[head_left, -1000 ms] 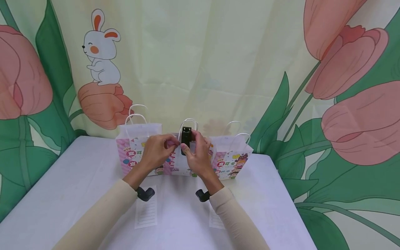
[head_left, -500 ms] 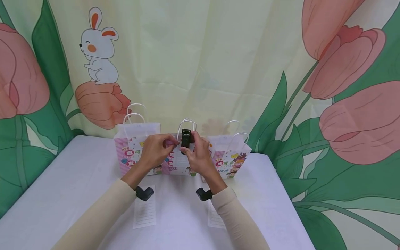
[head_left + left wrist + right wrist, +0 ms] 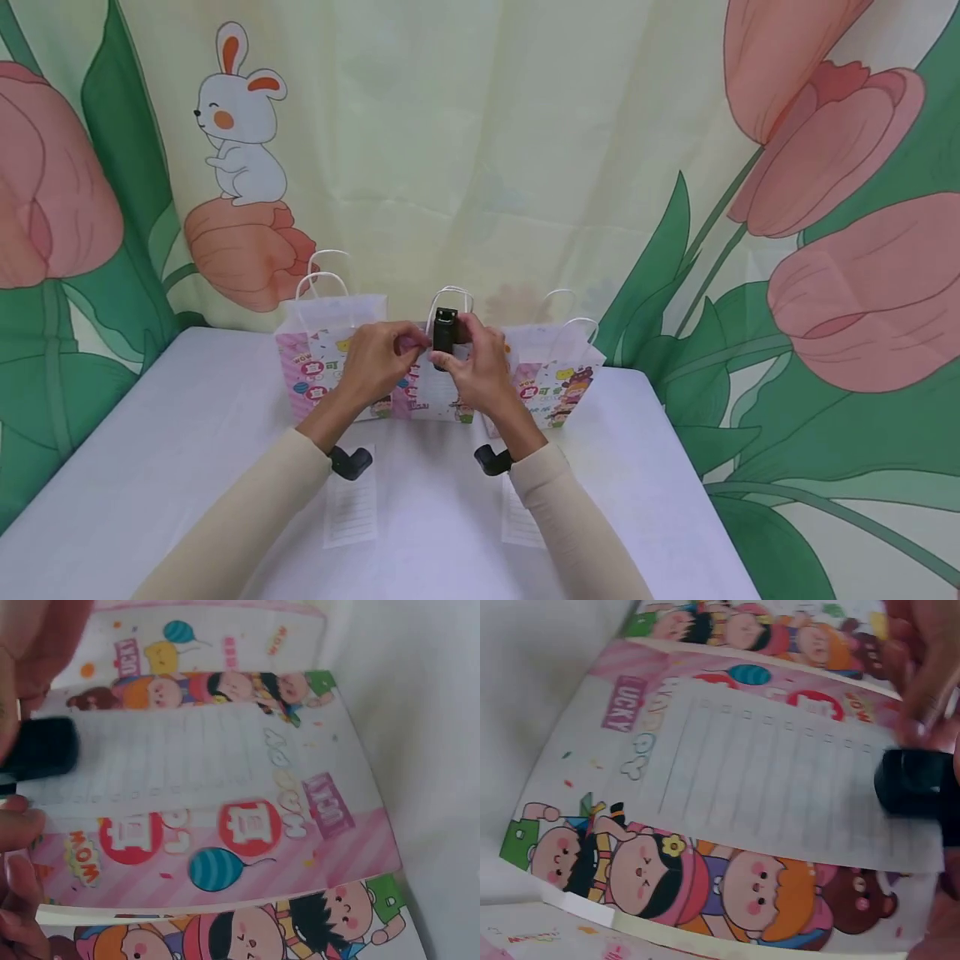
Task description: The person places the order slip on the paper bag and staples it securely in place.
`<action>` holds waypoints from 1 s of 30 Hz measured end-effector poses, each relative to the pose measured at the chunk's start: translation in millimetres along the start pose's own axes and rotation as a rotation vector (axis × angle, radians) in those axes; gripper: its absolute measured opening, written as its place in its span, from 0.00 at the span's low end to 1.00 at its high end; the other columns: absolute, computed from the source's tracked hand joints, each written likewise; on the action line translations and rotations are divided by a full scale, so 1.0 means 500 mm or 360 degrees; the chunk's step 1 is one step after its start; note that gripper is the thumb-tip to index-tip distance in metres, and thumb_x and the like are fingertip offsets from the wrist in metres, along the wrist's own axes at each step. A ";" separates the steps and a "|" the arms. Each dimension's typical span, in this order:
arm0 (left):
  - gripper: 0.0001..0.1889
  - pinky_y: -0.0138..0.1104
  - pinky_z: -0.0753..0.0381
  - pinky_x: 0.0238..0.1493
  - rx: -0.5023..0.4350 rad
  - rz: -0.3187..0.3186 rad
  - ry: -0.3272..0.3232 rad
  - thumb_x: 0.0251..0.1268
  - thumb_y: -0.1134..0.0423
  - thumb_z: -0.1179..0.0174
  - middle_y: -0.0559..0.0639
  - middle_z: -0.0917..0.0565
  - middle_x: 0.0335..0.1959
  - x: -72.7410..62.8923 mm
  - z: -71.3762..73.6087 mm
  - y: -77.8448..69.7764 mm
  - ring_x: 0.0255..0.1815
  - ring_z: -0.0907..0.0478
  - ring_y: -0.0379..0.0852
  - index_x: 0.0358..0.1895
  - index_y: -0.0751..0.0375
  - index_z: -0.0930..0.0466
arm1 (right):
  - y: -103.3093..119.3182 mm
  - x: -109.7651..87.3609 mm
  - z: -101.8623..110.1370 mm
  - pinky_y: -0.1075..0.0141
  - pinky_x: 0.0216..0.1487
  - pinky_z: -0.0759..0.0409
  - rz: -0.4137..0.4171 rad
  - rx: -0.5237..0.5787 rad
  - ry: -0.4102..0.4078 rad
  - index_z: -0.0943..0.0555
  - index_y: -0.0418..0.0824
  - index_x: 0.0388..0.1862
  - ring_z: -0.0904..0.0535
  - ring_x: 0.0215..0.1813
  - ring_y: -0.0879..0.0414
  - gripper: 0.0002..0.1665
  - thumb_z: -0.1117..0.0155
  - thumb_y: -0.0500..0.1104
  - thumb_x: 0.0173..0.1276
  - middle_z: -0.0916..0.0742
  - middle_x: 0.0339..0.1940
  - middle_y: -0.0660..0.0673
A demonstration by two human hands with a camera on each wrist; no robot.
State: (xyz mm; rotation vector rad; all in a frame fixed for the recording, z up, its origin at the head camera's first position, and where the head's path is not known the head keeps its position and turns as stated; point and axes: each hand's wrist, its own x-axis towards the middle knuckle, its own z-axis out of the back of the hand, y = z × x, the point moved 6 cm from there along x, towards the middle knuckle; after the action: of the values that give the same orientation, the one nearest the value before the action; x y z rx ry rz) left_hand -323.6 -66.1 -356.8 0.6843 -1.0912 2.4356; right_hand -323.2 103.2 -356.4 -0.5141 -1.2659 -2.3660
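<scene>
My right hand (image 3: pixel 480 367) grips a small black stapler (image 3: pixel 444 333) between thumb and fingers, upright at the top edge of the middle paper gift bag (image 3: pixel 405 400). A white lined slip (image 3: pixel 780 780) with a row of little check boxes lies flat against that bag's printed front. In the right wrist view the stapler's end overlaps the slip's upper end. My left hand (image 3: pixel 375 362) pinches the bag's top edge just left of the stapler. Cartoon children, a balloon and pink stripes decorate the bag, and its white twisted handles (image 3: pixel 452 292) rise behind the stapler.
Similar gift bags stand on either side, a left bag (image 3: pixel 300 367) and a right bag (image 3: pixel 558 383). Nearer me, a left lined slip (image 3: pixel 351 508) and a right lined slip (image 3: pixel 522 521) lie on the white-covered table (image 3: pixel 435 533). A printed curtain (image 3: pixel 525 167) hangs behind.
The stapler in my right hand has tipped slightly and its top end sits a little lower. My left hand keeps its pinch at the bag's edge, and the bags stand as before.
</scene>
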 end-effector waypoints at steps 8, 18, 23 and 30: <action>0.04 0.32 0.26 0.26 0.0006 -0.0040 0.0013 0.67 0.66 0.27 0.52 0.08 0.30 -0.004 -0.004 -0.006 0.23 0.25 0.42 0.42 0.58 0.06 | 0.004 0.006 0.017 0.45 0.69 0.19 -0.0236 0.0180 0.0209 0.26 0.43 0.69 0.16 0.63 0.45 0.33 0.23 0.44 0.69 0.11 0.60 0.40; 0.04 0.32 0.24 0.28 0.0023 -0.0064 0.0007 0.66 0.67 0.26 0.52 0.07 0.33 -0.009 -0.002 -0.012 0.24 0.23 0.43 0.42 0.57 0.06 | 0.011 0.022 0.019 0.49 0.67 0.18 -0.0440 0.0392 0.0289 0.27 0.40 0.71 0.18 0.60 0.45 0.32 0.27 0.42 0.72 0.13 0.60 0.38; 0.05 0.32 0.23 0.28 0.0026 -0.0079 0.0011 0.66 0.67 0.27 0.52 0.07 0.34 -0.009 -0.003 -0.010 0.24 0.23 0.42 0.42 0.57 0.06 | 0.009 0.017 0.023 0.49 0.67 0.17 -0.0396 0.0369 0.0375 0.27 0.43 0.71 0.19 0.61 0.46 0.31 0.27 0.41 0.72 0.13 0.60 0.40; 0.05 0.32 0.21 0.29 0.0013 -0.0068 0.0025 0.67 0.68 0.28 0.52 0.06 0.36 -0.008 0.000 -0.008 0.25 0.21 0.42 0.42 0.57 0.06 | 0.013 0.016 0.039 0.46 0.69 0.19 -0.0265 0.0418 0.0484 0.27 0.46 0.71 0.20 0.68 0.46 0.31 0.29 0.37 0.73 0.13 0.64 0.42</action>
State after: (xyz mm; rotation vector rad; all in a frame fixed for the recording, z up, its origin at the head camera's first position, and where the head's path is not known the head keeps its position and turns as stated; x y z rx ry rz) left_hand -318.2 -64.0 -357.0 0.6827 -1.0505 2.4068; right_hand -324.2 115.1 -337.7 0.0332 -1.4873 -2.2484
